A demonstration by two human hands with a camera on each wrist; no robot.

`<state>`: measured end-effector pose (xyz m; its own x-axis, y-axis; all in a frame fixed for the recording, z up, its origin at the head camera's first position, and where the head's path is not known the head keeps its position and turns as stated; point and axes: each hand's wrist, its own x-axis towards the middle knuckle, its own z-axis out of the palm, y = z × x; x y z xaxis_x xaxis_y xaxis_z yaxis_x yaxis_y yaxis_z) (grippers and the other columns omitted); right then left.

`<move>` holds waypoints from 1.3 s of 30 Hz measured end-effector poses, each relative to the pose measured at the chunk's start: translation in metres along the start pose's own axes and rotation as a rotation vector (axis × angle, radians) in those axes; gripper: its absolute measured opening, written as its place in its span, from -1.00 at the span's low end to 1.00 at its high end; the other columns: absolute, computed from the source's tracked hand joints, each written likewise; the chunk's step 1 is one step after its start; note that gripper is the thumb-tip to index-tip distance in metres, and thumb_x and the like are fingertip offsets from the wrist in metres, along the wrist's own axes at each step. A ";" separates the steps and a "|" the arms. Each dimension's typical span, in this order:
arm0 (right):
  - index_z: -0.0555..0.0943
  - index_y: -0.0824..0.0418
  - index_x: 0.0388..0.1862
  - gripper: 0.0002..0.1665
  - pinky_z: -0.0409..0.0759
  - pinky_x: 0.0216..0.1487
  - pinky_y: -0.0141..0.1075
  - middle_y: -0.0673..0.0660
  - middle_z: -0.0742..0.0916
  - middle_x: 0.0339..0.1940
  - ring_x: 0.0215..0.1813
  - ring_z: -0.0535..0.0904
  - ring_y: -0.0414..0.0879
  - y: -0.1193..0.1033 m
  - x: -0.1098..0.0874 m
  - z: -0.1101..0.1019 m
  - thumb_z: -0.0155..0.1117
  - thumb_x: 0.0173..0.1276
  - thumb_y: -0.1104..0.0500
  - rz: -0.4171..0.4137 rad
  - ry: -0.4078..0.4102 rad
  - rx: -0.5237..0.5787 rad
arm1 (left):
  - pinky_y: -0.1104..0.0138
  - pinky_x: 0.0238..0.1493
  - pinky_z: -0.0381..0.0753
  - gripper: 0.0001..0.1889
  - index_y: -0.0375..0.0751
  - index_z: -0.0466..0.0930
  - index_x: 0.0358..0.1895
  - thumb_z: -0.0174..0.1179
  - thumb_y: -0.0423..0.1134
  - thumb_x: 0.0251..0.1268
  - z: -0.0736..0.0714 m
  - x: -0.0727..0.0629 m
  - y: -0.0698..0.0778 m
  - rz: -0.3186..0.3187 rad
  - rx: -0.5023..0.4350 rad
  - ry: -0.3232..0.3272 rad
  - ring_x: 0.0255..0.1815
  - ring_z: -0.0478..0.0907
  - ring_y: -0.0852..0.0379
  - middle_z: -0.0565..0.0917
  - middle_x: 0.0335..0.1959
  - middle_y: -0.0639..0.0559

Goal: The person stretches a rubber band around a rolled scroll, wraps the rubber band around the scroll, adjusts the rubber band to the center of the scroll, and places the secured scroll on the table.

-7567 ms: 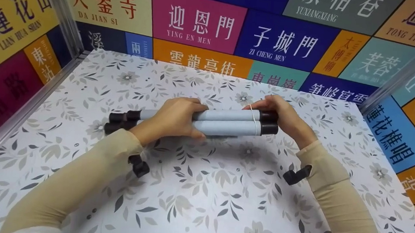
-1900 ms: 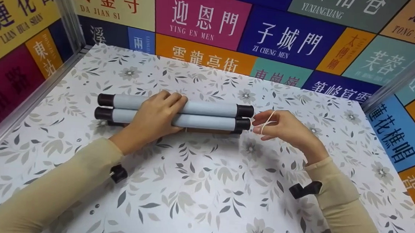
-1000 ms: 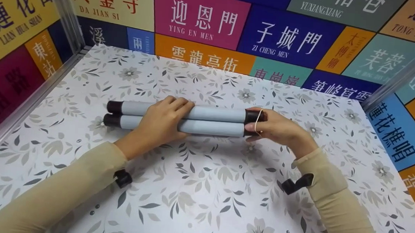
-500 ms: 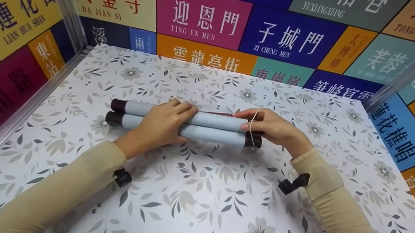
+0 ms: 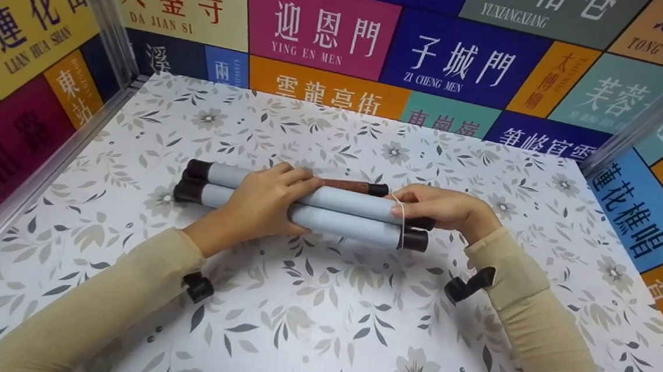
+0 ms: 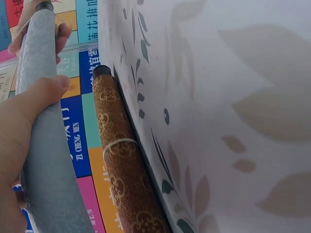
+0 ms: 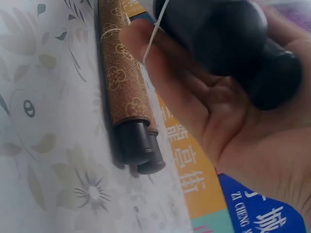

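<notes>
My left hand (image 5: pixel 266 196) grips a light-blue scroll (image 5: pixel 352 225), rolled up as two parallel rolls with dark end knobs, around its middle. The scroll slants, its right end nearer to me. At that end, my right hand (image 5: pixel 446 208) has thumb and fingers on a thin white elastic band (image 5: pixel 402 229), which runs across the blue rolls just inside the knobs. In the right wrist view the dark knobs (image 7: pixel 223 39) are over the palm. A brown patterned scroll (image 6: pixel 121 160), with a white band around it, lies on the table behind the blue one.
A white tabletop with a leaf and flower print (image 5: pixel 309 336) spreads beneath the arms. Panels with large Chinese lettering (image 5: pixel 319 27) stand along its back and sides. Black camera mounts (image 5: pixel 199 287) sit on both wrists.
The elastic band has passed from the right fingers over the knobs onto the blue rolls. The scroll's right end has swung towards me, showing more of the brown scroll behind.
</notes>
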<state>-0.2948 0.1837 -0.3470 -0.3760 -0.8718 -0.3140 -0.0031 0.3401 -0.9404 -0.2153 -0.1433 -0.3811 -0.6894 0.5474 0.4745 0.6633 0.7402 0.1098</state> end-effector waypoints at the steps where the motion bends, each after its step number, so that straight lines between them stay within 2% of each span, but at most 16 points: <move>1: 0.62 0.11 -0.03 -0.79 0.61 -0.01 -0.46 -0.05 0.68 -0.14 -0.11 0.57 -0.28 0.002 -0.001 -0.001 0.14 0.44 0.14 -0.032 -0.031 0.029 | 0.08 -0.04 0.69 -0.15 -0.03 0.55 0.27 0.57 0.15 -0.24 0.000 0.001 0.000 -0.009 -0.010 -0.004 0.06 0.58 -0.03 0.64 0.17 0.01; 5: 0.56 0.11 0.19 -0.56 0.60 0.13 -0.42 -0.05 0.68 0.01 0.03 0.57 -0.26 0.007 -0.004 -0.004 0.12 0.35 0.32 -0.110 -0.140 0.122 | 0.08 -0.06 0.68 -0.14 -0.04 0.55 0.27 0.58 0.16 -0.25 -0.001 0.004 0.003 -0.023 -0.022 -0.010 0.04 0.57 -0.03 0.65 0.15 0.03; 7: 0.56 0.12 0.19 -0.54 0.60 0.13 -0.42 -0.07 0.68 0.00 0.02 0.57 -0.26 0.004 -0.006 -0.005 0.11 0.33 0.36 -0.098 -0.127 0.091 | 0.08 -0.07 0.68 -0.13 -0.04 0.54 0.27 0.58 0.16 -0.26 -0.002 0.005 0.004 -0.026 -0.014 -0.010 0.04 0.57 -0.03 0.65 0.14 0.02; 8: 0.57 0.15 0.18 -0.56 0.61 0.10 -0.42 -0.06 0.69 -0.03 -0.01 0.59 -0.26 0.001 -0.008 -0.005 0.11 0.33 0.36 -0.077 -0.091 0.043 | 0.07 -0.08 0.69 -0.13 -0.04 0.54 0.27 0.58 0.16 -0.26 -0.002 0.005 0.004 -0.031 -0.009 -0.007 0.03 0.57 -0.04 0.65 0.14 0.01; 11: 0.62 0.19 -0.03 -0.77 0.62 -0.09 -0.44 -0.07 0.69 -0.21 -0.18 0.58 -0.28 -0.010 -0.012 -0.004 0.18 0.37 0.21 0.033 0.087 -0.129 | 0.08 -0.08 0.69 -0.13 -0.04 0.54 0.27 0.58 0.17 -0.26 -0.002 0.006 0.004 -0.055 0.001 0.010 0.03 0.58 -0.04 0.65 0.15 0.01; 13: 0.62 0.20 -0.18 -0.79 0.60 -0.20 -0.45 -0.09 0.67 -0.33 -0.28 0.55 -0.30 -0.014 -0.014 -0.005 0.21 0.41 0.07 0.081 0.196 -0.180 | 0.09 -0.09 0.69 -0.13 -0.04 0.54 0.27 0.58 0.17 -0.26 -0.001 0.006 0.003 -0.080 -0.007 0.019 0.02 0.58 -0.04 0.65 0.14 0.02; 14: 0.62 0.16 -0.23 -0.75 0.58 -0.23 -0.45 -0.10 0.65 -0.37 -0.31 0.53 -0.31 -0.014 -0.015 -0.005 0.21 0.42 -0.01 0.082 0.231 -0.170 | 0.09 -0.08 0.69 -0.12 -0.04 0.54 0.27 0.58 0.17 -0.26 -0.001 0.006 0.002 -0.091 -0.013 0.022 0.02 0.58 -0.04 0.65 0.14 0.03; 16: 0.61 0.12 -0.18 -0.64 0.61 -0.21 -0.44 -0.11 0.69 -0.33 -0.27 0.60 -0.30 -0.010 -0.016 -0.007 0.16 0.44 -0.16 0.020 0.221 -0.094 | 0.09 -0.06 0.69 -0.12 -0.03 0.54 0.27 0.58 0.17 -0.26 0.000 0.006 0.002 -0.118 -0.036 0.024 0.02 0.58 -0.03 0.65 0.14 0.04; 19: 0.53 0.13 0.15 -0.37 0.68 -0.10 -0.34 0.01 0.76 -0.13 -0.12 0.74 -0.15 0.002 -0.018 -0.009 0.08 0.42 -0.32 -0.143 0.114 0.068 | 0.08 -0.07 0.69 -0.14 -0.03 0.56 0.26 0.58 0.15 -0.27 0.001 0.005 0.000 -0.164 -0.072 0.042 0.00 0.59 -0.02 0.66 0.11 0.04; 21: 0.42 0.17 0.32 -0.20 0.69 -0.03 -0.29 0.10 0.78 -0.01 -0.03 0.77 -0.04 0.008 -0.016 -0.006 0.00 0.39 -0.40 -0.235 0.068 0.107 | 0.09 -0.09 0.68 -0.16 -0.03 0.58 0.23 0.58 0.14 -0.29 0.001 0.005 -0.001 -0.205 -0.085 0.068 -0.02 0.60 -0.02 0.67 0.08 0.05; 22: 0.39 0.20 0.34 -0.15 0.69 -0.02 -0.26 0.12 0.78 0.01 -0.03 0.77 -0.02 0.010 -0.015 -0.004 0.00 0.38 -0.41 -0.264 0.084 0.108 | 0.10 -0.11 0.68 -0.17 -0.02 0.59 0.21 0.59 0.14 -0.30 0.001 0.005 -0.001 -0.227 -0.087 0.083 -0.04 0.61 -0.02 0.67 0.06 0.05; 24: 0.43 0.26 0.28 -0.22 0.70 0.02 -0.23 0.10 0.80 -0.05 -0.05 0.77 -0.03 0.013 -0.011 0.004 0.03 0.43 -0.34 -0.305 0.198 0.067 | 0.11 -0.15 0.68 -0.19 -0.01 0.61 0.18 0.59 0.15 -0.32 0.001 0.006 -0.002 -0.269 -0.085 0.106 -0.08 0.61 -0.02 0.67 0.02 0.06; 28: 0.56 0.44 0.07 -0.50 0.70 0.06 -0.19 0.05 0.83 -0.19 -0.13 0.78 -0.06 0.014 -0.002 0.024 0.13 0.51 -0.01 -0.299 0.526 -0.049 | 0.10 -0.16 0.66 -0.19 -0.02 0.61 0.16 0.58 0.19 -0.31 -0.002 0.007 -0.002 -0.343 -0.105 0.132 -0.09 0.63 -0.02 0.66 0.00 0.04; 32: 0.65 0.44 -0.07 -0.77 0.66 0.07 -0.35 0.08 0.81 -0.18 -0.08 0.74 -0.15 0.019 0.005 0.038 0.17 0.44 0.30 -0.382 0.783 -0.191 | 0.09 -0.12 0.64 -0.18 -0.05 0.61 0.17 0.58 0.19 -0.30 -0.003 0.006 -0.005 -0.416 -0.134 0.159 -0.10 0.63 -0.02 0.66 -0.01 0.00; 36: 0.73 0.29 -0.19 -0.85 0.53 0.21 -0.43 0.14 0.77 -0.08 0.05 0.65 -0.12 0.029 0.013 0.049 0.26 0.33 0.36 -0.551 0.961 -0.553 | 0.10 -0.15 0.62 -0.19 -0.04 0.62 0.16 0.57 0.21 -0.29 -0.002 0.005 -0.006 -0.474 -0.156 0.169 -0.15 0.63 0.00 0.66 -0.06 0.00; 39: 0.72 0.29 -0.25 -0.88 0.47 0.37 -0.28 0.19 0.75 -0.04 0.09 0.63 0.00 0.035 0.019 0.053 0.28 0.27 0.36 -0.678 1.024 -0.916 | 0.10 -0.19 0.62 -0.19 -0.05 0.62 0.15 0.56 0.23 -0.29 -0.001 0.005 -0.004 -0.493 -0.166 0.174 -0.18 0.63 0.01 0.67 -0.09 0.00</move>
<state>-0.2535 0.1602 -0.3925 -0.5246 -0.4684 0.7109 -0.8401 0.4197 -0.3435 -0.2205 -0.1441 -0.3781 -0.8812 0.0677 0.4678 0.3201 0.8137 0.4852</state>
